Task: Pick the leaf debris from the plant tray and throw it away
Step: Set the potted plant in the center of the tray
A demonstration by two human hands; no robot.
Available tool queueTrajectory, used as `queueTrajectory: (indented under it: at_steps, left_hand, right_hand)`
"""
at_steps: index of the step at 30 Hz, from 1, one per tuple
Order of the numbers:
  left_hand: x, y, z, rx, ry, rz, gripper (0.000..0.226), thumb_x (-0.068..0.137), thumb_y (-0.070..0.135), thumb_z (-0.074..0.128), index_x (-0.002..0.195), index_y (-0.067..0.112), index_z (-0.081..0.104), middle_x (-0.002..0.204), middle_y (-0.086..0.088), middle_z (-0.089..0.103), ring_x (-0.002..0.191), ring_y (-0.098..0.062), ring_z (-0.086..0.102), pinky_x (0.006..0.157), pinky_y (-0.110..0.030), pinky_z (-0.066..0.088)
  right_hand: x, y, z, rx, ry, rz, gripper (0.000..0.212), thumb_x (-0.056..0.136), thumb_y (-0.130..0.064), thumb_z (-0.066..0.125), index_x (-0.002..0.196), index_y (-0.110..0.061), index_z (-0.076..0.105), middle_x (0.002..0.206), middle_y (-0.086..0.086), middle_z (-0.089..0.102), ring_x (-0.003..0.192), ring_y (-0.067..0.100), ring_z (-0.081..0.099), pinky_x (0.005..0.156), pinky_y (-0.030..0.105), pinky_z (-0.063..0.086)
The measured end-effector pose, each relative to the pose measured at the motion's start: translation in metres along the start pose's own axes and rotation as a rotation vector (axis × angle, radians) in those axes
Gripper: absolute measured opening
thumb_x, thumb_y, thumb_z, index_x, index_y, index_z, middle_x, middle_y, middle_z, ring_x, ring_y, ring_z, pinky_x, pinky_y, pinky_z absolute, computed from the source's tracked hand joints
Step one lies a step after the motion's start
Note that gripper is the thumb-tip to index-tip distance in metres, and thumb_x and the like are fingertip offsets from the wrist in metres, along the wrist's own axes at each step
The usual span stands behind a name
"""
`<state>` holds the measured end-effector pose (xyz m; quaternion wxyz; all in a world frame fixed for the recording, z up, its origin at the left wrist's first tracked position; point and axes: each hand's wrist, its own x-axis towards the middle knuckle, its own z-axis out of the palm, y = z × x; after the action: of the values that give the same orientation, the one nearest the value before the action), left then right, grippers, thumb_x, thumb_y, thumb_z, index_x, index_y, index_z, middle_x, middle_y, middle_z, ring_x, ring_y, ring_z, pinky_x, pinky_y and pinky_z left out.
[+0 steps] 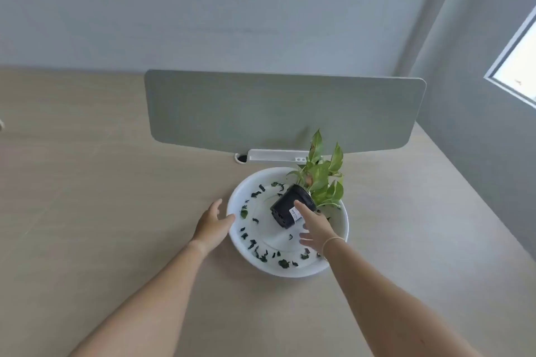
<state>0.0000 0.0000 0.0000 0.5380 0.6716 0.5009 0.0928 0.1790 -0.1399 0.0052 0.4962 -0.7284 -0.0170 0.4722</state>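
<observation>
Beige laminate table (116,182): round white plastic tray (343,229), dark leaf scraps (284,263) between both hands. Left hand (211,223), right hand (316,229) open, empty. Risk: right fingers nudging tilted black pot (285,206) over.

A round tray (341,219) is sitting on the desk (101,211), just in front of a divider panel (284,110). A potted plant (293,209) is lying tilted inside the tray toward two o'clock, leaves reaching past the rim. Leaf debris (262,256) is lying scattered from six round to eleven o'clock. The left hand (211,223) is touching the rim at nine o'clock; the right hand (316,227) is resting against the pot.
</observation>
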Motion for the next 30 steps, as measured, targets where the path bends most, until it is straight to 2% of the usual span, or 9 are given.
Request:
queueTrajectory:
  at_steps: [4,7,10,13,15,18,23,27,30]
  left_hand:
    - [0.011,0.006,0.007,-0.032,0.022,-0.056,0.068,0.092,0.027,0.051,0.152,0.024,0.018,0.153,-0.007,0.032,0.137,-0.024,0.038,0.110,-0.043,0.038]
    - [0.016,0.006,0.016,-0.050,0.025,-0.068,0.065,0.093,0.019,0.047,0.152,0.021,0.021,0.149,-0.005,0.040,0.131,-0.022,0.045,0.103,-0.035,0.041]
    - [0.021,0.003,0.019,-0.037,0.028,-0.061,0.052,0.090,0.011,0.042,0.141,0.022,0.041,0.124,-0.001,0.062,0.109,-0.022,0.060,0.091,-0.037,0.052]
    - [0.022,0.001,0.023,-0.053,0.051,-0.054,0.047,0.087,0.003,0.038,0.128,0.023,0.051,0.098,0.003,0.065,0.095,-0.024,0.064,0.082,-0.038,0.054]
    - [0.022,0.001,0.024,-0.079,0.061,-0.050,0.052,0.087,0.000,0.038,0.131,0.024,0.049,0.093,0.003,0.064,0.090,-0.024,0.062,0.075,-0.033,0.052]
    - [0.025,-0.001,0.024,-0.113,0.065,-0.060,0.058,0.088,0.001,0.040,0.142,0.024,0.040,0.101,-0.002,0.063,0.094,-0.026,0.063,0.072,-0.030,0.051]
    - [0.027,-0.002,0.022,-0.118,0.052,-0.087,0.060,0.088,0.003,0.042,0.144,0.024,0.037,0.111,-0.012,0.062,0.099,-0.029,0.064,0.068,-0.028,0.052]
    - [0.027,-0.003,0.021,-0.128,0.050,-0.090,0.059,0.088,0.003,0.043,0.144,0.024,0.038,0.114,-0.017,0.062,0.101,-0.032,0.063,0.070,-0.030,0.053]
    - [0.028,-0.003,0.021,-0.135,0.046,-0.093,0.059,0.089,0.002,0.044,0.144,0.023,0.039,0.115,-0.008,0.062,0.100,-0.027,0.064,0.073,-0.030,0.054]
  right_hand:
    - [0.020,-0.002,0.002,0.080,-0.015,0.047,0.081,0.075,-0.058,0.065,0.138,-0.014,0.039,0.136,0.011,0.047,0.112,0.032,0.054,0.088,0.039,0.052]
    - [0.032,-0.001,0.003,0.141,0.030,0.046,0.079,0.073,-0.055,0.069,0.134,-0.013,0.041,0.129,0.011,0.052,0.103,0.032,0.059,0.073,0.036,0.055]
    - [0.039,0.003,0.004,0.188,0.052,0.041,0.080,0.070,-0.053,0.073,0.132,-0.013,0.042,0.123,0.012,0.055,0.097,0.033,0.062,0.064,0.033,0.057]
    - [0.041,0.004,0.004,0.226,0.035,0.021,0.075,0.072,-0.049,0.074,0.130,-0.011,0.046,0.118,0.014,0.056,0.099,0.034,0.064,0.057,0.030,0.057]
    - [0.043,0.003,0.004,0.254,0.016,0.015,0.072,0.073,-0.045,0.075,0.129,-0.008,0.048,0.106,0.011,0.057,0.090,0.030,0.065,0.056,0.030,0.058]
    - [0.044,0.000,0.003,0.271,0.013,0.001,0.069,0.074,-0.039,0.076,0.127,-0.002,0.050,0.078,0.004,0.051,0.069,0.022,0.061,0.057,0.031,0.059]
    - [0.040,-0.004,0.003,0.226,0.010,-0.072,0.062,0.073,-0.033,0.077,0.124,-0.009,0.052,0.114,0.010,0.061,0.095,0.024,0.063,0.064,0.037,0.061]
    - [0.041,-0.005,0.008,0.134,0.093,-0.219,0.068,0.072,-0.029,0.078,0.128,-0.012,0.044,0.119,0.005,0.059,0.104,0.020,0.061,0.076,0.042,0.060]
    - [0.038,-0.003,0.010,0.025,0.150,-0.369,0.071,0.069,-0.030,0.078,0.128,-0.022,0.039,0.115,-0.001,0.061,0.101,0.018,0.062,0.086,0.044,0.056]
